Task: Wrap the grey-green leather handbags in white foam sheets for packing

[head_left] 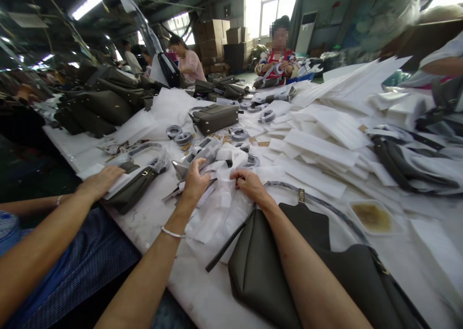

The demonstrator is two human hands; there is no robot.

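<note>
My right hand (pixel 249 184) pinches the upper edge of a crumpled, translucent white wrapping sheet (pixel 226 208). Facing it, my left hand (pixel 196 182) has curled fingers with a gap between thumb and forefinger, and nothing shows in them. Just beyond that hand lie grey-wrapped pieces (pixel 208 148) and a white paper roll (pixel 233 156). Under my right forearm rests a dark olive handbag (pixel 253 266), its flap (pixel 307 223) spread out on the table. The bag's plastic-wrapped handle (pixel 325 203) arches to the right, and a thin strap (pixel 227 244) sticks out at its left.
On my left, a co-worker's hand (pixel 101 182) rests at another olive bag (pixel 132 191). White foam sheets (pixel 321 148) pile up on the right, near a plastic tub (pixel 374 217) of brownish stuff. Wrapped strap coils (pixel 183 137) and a bag (pixel 216 118) lie ahead; a person (pixel 277 66) works across the table.
</note>
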